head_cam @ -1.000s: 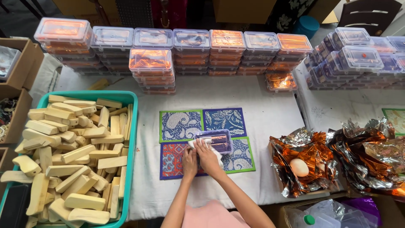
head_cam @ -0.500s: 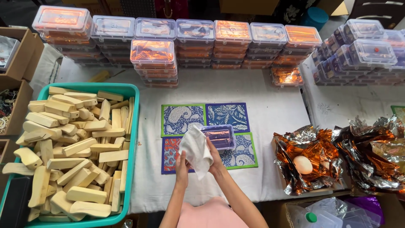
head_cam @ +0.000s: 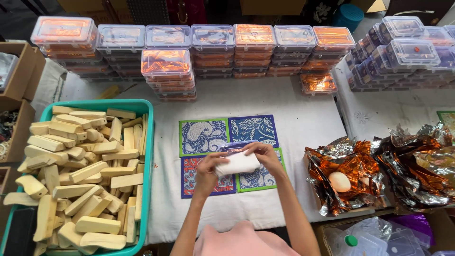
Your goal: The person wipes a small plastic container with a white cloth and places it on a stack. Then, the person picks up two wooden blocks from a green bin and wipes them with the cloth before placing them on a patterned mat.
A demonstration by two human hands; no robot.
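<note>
Left hand (head_cam: 207, 167): it is raised a little over the mats; the fingers are clamped on the left end of the white cloth (head_cam: 238, 163).
Right hand (head_cam: 263, 154): the fingers are curled and clamped on the top and right end of the cloth.
Cloth: white and folded, it is held between both hands, above the middle of the four mats and not lying on the table.
Mats (head_cam: 204, 136): four square patterned mats lie in a block on the table, touching each other; blue with green edge at the top left, blue at the top right, red and blue at the bottom left, blue with green edge at the bottom right.
Small box (head_cam: 234, 146): a clear box sits on the middle of the mats, mostly hidden behind the hands and the cloth.
Table (head_cam: 294, 109): it is covered with white fabric.
Tub (head_cam: 148, 156): a teal tub stands left of the mats, full of pale wooden blocks (head_cam: 80, 170).
Stacks (head_cam: 213, 47): clear lidded boxes are stacked in a row along the far edge; some look orange inside.
Foil (head_cam: 348, 173): crumpled orange foil lies right of the mats, with a pale egg-shaped thing (head_cam: 339, 181) in it.
</note>
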